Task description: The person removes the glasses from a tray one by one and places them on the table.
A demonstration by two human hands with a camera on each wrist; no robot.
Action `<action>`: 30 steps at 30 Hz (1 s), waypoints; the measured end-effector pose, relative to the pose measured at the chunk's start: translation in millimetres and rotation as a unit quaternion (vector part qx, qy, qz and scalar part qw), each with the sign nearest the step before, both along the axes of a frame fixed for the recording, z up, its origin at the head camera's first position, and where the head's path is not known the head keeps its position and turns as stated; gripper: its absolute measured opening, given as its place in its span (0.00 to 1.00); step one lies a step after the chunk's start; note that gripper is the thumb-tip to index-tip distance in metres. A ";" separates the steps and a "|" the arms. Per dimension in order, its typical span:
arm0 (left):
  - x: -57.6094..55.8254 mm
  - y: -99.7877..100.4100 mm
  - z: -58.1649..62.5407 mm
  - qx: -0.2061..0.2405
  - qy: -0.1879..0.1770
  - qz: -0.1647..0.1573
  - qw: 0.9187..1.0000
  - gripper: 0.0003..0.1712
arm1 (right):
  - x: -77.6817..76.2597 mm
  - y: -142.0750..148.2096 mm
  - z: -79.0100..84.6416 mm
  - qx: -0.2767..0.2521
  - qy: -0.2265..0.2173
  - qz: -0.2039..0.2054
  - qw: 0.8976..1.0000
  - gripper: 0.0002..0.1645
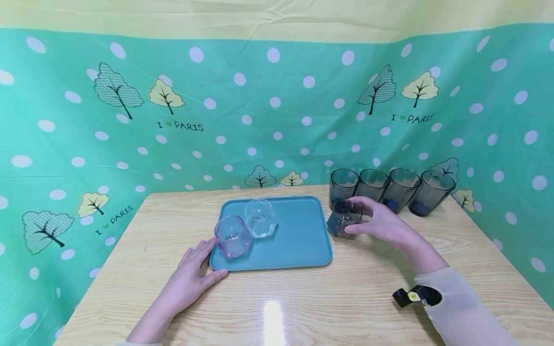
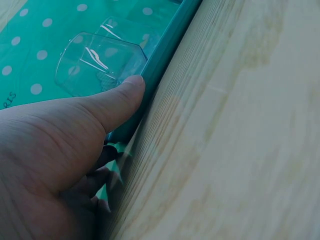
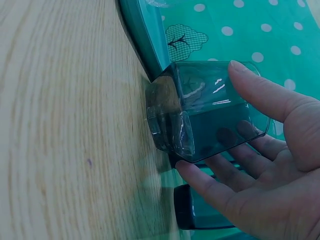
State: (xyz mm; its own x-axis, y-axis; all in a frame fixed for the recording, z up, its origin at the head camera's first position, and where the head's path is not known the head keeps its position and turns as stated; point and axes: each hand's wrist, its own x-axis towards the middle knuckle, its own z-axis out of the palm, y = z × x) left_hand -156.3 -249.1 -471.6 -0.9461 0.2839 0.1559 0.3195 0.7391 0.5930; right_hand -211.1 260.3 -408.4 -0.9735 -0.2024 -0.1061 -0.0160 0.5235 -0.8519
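Note:
My right hand (image 1: pixel 376 218) holds a smoky grey faceted drinking glass (image 3: pixel 210 95) near its rim, thumb on one side and fingers on the other. That glass stands upright on the table, just beside the tray's right edge. At the front left corner of the blue tray (image 1: pixel 298 240), my left hand (image 1: pixel 190 278) rests with its thumb (image 2: pixel 122 97) against the rim and its fingers along the left side. On the tray's left part are a pinkish clear glass (image 1: pixel 233 240) and, behind it, a colourless clear glass (image 1: pixel 261 221).
Several tall dark grey glasses (image 1: pixel 402 187) stand in a row at the back right, close behind my right hand. The light wooden table (image 1: pixel 337 298) meets a green dotted cloth (image 1: pixel 277 120) at the back and sides.

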 end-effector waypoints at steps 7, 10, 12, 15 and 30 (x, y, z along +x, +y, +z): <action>-0.2 -0.4 -0.6 -0.001 -0.002 0.002 1.000 0.53 | -0.3 0.1 -0.2 0.002 0.001 0.004 1.000 0.55; -0.3 -0.5 -0.9 -0.002 -0.002 0.002 1.000 0.53 | -0.1 0.0 0.0 0.004 0.000 0.006 1.000 0.56; -0.4 -0.6 -1.1 -0.001 -0.001 0.002 1.000 0.53 | -0.1 -0.2 0.1 0.004 0.000 0.005 1.000 0.56; -0.5 -0.5 -1.3 -0.002 0.000 0.001 1.000 0.53 | -0.2 -0.4 0.2 0.004 -0.001 0.006 1.000 0.56; -1.2 -0.3 -1.3 -0.005 0.001 0.001 1.000 0.53 | 5.7 0.3 17.9 -0.009 0.036 0.008 0.999 0.55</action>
State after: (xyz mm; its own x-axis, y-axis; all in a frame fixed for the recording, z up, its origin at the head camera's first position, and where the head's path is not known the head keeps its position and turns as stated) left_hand -157.4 -249.4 -472.9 -0.9461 0.2842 0.1554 0.3200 0.7451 0.5852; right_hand -205.4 260.7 -390.6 -0.9753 -0.2184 -0.0328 -0.0847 0.5070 -0.8578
